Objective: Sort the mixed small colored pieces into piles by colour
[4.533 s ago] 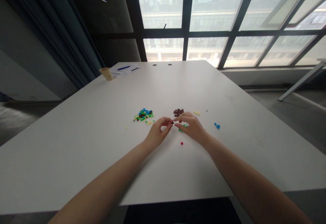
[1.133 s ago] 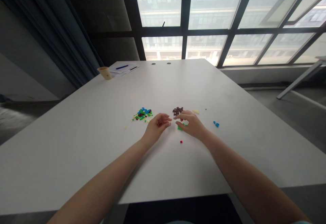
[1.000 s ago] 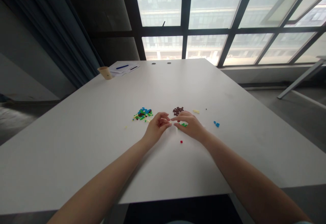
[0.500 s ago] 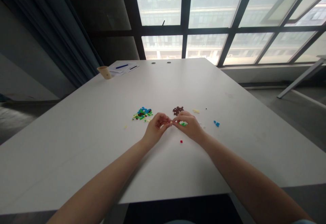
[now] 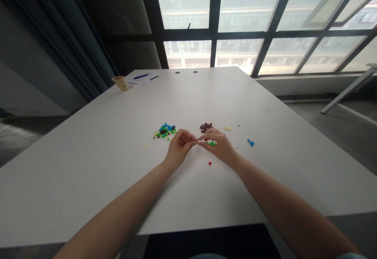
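Landmark: red brick (image 5: pixel 209 163), single, loose on white table (image 5: pixel 88 180), nearest of all pieces.

Just beyond red brick: left hand (image 5: pixel 178 150) and right hand (image 5: pixel 220 146), fingertips meeting above tabletop. Both pinched narrow on one tiny pale piece (image 5: pixel 198 142) held between them; too small to tell whether one piece or two being pressed together. Small green-and-white assembly (image 5: pixel 211 142) under right hand's fingers, touching or nearly so.

Progress, as judged: building barely under way. Only that one small assembly put together; most pieces unsorted and unused.

Beyond and left of red brick: mixed pile (image 5: pixel 164 131) of green, blue, yellow and dark bricks, too many and too small to count. One stray yellow bit (image 5: pixel 145 146) left of it.
Beyond red brick, past right hand: one brown cluster (image 5: pixel 205 127), one pale yellow brick (image 5: pixel 226 128), one black speck (image 5: pixel 238 125).
Right of red brick: blue bricks (image 5: pixel 250 142), two or three, touching.

Far from red brick, back left corner: one paper cup (image 5: pixel 120 83), papers (image 5: pixel 141 79) with blue pen beside it.
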A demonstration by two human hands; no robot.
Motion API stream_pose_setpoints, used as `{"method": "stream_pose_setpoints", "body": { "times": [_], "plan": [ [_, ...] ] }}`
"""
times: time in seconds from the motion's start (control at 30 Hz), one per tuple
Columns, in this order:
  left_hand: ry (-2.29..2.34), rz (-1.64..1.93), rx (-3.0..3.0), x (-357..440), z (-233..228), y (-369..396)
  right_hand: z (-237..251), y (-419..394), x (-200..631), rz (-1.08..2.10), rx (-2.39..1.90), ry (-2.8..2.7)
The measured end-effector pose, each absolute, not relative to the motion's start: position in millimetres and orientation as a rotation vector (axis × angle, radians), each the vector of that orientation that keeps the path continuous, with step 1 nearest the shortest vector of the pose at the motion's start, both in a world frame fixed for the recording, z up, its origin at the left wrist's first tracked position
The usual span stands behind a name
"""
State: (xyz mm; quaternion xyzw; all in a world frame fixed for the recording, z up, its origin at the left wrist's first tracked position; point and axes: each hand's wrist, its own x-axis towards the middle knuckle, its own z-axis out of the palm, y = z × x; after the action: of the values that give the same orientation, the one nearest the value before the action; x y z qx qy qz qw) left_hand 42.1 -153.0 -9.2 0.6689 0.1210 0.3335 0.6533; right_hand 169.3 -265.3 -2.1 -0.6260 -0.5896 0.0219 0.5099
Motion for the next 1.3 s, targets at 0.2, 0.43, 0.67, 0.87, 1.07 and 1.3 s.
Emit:
{"method": "stream_pose_setpoints", "body": {
  "times": [0.2,0.43,0.67,0.87,1.07,1.3],
  "plan": [
    [0.276,0.749,1.585,44,-9,-153,-1,-265,168,0.044,-1.517,-1.451],
    [0.365,0.748,1.882,40,-15,-141,0,-274,212,-0.128,-1.851,-1.311],
    [0.47,0.53,2.268,32,-14,-127,-7,-299,270,-0.027,-2.608,-0.874],
    [0.233,0.389,2.395,30,-12,-133,-11,-299,271,0.131,-2.724,-0.804],
    [0.113,0.295,2.398,29,-13,-136,-18,-296,269,0.097,-2.682,-0.843],
    [0.327,0.459,2.624,29,-15,-125,-12,-293,266,0.017,-2.642,-0.836]
  ]
}}
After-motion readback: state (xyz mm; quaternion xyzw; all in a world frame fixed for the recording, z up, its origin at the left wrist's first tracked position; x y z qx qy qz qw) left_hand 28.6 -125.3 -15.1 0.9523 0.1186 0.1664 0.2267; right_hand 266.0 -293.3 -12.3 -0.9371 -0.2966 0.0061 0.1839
